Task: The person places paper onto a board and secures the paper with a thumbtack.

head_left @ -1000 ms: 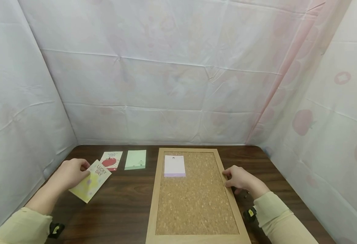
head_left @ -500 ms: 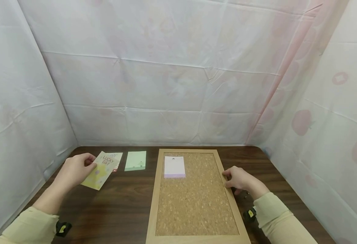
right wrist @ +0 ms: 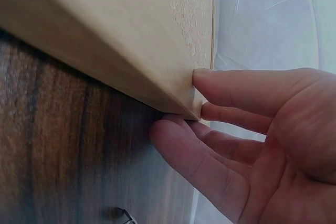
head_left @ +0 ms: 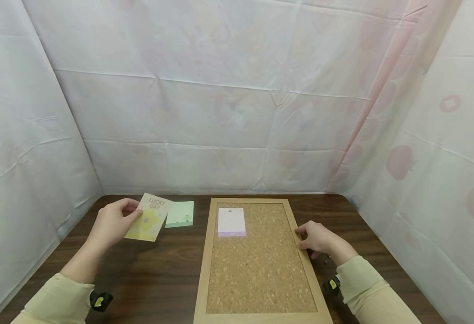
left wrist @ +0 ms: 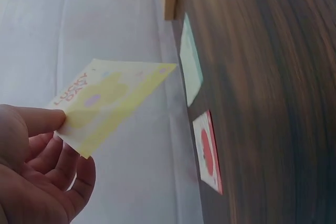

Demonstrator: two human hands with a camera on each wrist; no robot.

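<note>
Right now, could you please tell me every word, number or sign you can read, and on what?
"LUCKY DAY": on the yellow flower card in the left hand.
Purple-edged white note sheet on the corkboard: any marks too small to read.
Pale green note sheet: nothing legible.
Red apple card: any lettering too blurred.
Yellow patches on the black wrist devices: too small to read.

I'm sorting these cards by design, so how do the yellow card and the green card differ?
The yellow card is pinched above the table by the left hand; the green card lies on it. The yellow card bears LUCKY DAY lettering; the green card shows none that I can make out. Both are rectangular.
</note>
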